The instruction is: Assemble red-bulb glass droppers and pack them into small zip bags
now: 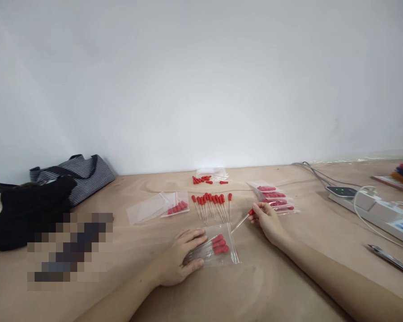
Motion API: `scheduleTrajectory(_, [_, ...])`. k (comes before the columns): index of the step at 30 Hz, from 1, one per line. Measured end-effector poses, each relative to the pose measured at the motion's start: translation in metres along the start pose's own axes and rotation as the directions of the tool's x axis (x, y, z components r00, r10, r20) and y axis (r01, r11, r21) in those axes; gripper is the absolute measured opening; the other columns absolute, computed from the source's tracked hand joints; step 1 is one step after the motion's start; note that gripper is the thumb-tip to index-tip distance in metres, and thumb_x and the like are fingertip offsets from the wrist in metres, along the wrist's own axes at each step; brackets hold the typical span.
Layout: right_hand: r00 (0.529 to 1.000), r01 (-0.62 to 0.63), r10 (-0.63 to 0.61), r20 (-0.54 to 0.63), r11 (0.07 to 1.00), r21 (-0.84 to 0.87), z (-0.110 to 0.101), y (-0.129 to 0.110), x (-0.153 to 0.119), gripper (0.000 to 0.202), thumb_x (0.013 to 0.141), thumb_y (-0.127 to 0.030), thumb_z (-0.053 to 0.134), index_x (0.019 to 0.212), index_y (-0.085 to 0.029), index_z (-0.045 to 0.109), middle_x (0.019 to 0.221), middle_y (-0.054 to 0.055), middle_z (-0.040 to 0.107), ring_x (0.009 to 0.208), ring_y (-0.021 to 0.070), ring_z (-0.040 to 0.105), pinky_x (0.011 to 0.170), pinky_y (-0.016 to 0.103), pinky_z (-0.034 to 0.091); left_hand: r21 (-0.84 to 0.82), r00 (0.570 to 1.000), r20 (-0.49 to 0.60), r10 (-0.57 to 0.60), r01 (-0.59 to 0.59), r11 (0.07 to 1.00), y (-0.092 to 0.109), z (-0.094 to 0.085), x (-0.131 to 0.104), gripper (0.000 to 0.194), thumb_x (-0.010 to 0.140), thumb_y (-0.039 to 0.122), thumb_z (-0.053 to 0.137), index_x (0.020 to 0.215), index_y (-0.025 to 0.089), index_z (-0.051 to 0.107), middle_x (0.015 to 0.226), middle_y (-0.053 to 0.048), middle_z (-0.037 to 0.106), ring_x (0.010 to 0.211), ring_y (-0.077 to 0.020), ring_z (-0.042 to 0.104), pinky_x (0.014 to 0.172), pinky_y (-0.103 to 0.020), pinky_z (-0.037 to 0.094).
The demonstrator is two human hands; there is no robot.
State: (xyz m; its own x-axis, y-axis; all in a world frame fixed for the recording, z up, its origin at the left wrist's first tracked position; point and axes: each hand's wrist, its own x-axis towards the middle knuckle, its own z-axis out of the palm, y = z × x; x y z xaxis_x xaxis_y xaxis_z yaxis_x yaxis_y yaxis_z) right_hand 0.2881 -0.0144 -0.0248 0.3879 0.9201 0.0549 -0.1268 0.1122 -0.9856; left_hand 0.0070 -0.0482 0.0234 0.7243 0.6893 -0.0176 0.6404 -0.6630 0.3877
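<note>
My left hand lies with fingers spread on the left part of a clear zip bag that has several red-bulbed droppers inside. To the right of the bag, my right hand pinches a dropper by its red bulb; the glass tube slants down-left, its tip at the bag's opening edge. Beyond the bag, several loose droppers are fanned out, bulbs away from me. A bag with red bulbs sits left of them, overlapping flat clear bags. Several filled bags are stacked beyond my right hand.
More red bulbs and clear bags lie near the wall. At left are a black bag and a striped bag. A power strip with cables, a black device and metal tweezers are at right.
</note>
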Motion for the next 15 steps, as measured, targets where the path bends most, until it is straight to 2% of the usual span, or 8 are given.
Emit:
scheduleTrajectory(3, [1.0,-0.025,0.024,0.015,0.994,0.102,0.009,0.0,-0.012,0.037,0.061,-0.047,0.065,0.074,-0.021,0.043,0.054,-0.005,0.057,0.044,0.0108,0.054,0.043,0.022,0.044,-0.007,1.0,-0.017,0.019,-0.019,1.0,-0.001,0.0,0.0,0.048,0.082,0.037,0.046,0.128,0.025,0.039,0.137,-0.005,0.035,0.124,-0.0256,0.03,0.102,-0.046,0.026])
scheduleTrajectory(7, [0.999,-0.026,0.021,0.031,0.989,0.147,0.015,0.0,-0.018,0.039,0.061,-0.05,0.064,0.075,-0.02,0.043,0.057,-0.004,0.058,0.047,0.0107,0.055,0.045,0.023,0.046,-0.001,1.0,-0.023,0.019,-0.019,1.0,0.003,-0.002,0.0,0.048,0.082,0.036,0.047,0.128,0.025,0.038,0.136,-0.005,0.036,0.124,-0.0244,0.031,0.102,-0.045,0.026])
scheduleTrajectory(12, [1.0,-0.007,0.011,-0.022,0.984,0.176,0.015,-0.004,-0.02,0.039,0.061,-0.049,0.065,0.076,-0.021,0.042,0.059,-0.005,0.057,0.05,0.0108,0.057,0.046,0.022,0.047,-0.013,0.999,-0.035,-0.008,0.008,1.0,0.004,-0.001,0.0,0.052,0.081,0.036,0.048,0.129,0.023,0.036,0.135,-0.006,0.038,0.123,-0.0247,0.032,0.102,-0.045,0.026])
scheduleTrajectory(15, [0.999,-0.039,0.038,0.01,0.98,0.196,0.019,-0.005,-0.027,0.041,0.06,-0.05,0.066,0.076,-0.022,0.042,0.061,-0.005,0.058,0.054,0.0118,0.059,0.05,0.024,0.049,-0.014,0.998,-0.058,-0.004,0.004,1.0,0.002,0.001,-0.001,0.054,0.081,0.037,0.048,0.131,0.024,0.032,0.135,-0.005,0.038,0.123,-0.0251,0.033,0.102,-0.045,0.026])
